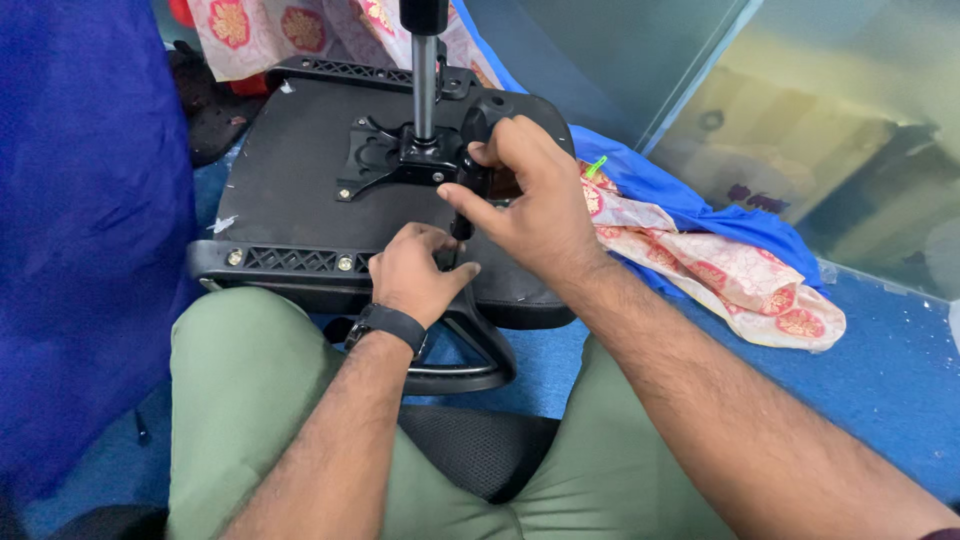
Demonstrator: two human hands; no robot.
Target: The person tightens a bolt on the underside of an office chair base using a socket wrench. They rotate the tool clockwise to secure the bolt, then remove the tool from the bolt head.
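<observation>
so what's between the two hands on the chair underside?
Head view: a black lever handle runs down between the left hand and right hand, over the upturned seat base; both hands touch it.

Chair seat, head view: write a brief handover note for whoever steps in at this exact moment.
Left hand: closed at the seat's near edge, by the armrest; what it grips is hidden.
Right hand: fingers on the black lever beside the mechanism plate.
Chair seat: upside down on the blue floor, against the person's knees; gas cylinder stands upright from the plate.
Done: plate, cylinder and near armrest sit on the seat.
Left: cannot tell whether the lever side is fastened.
</observation>
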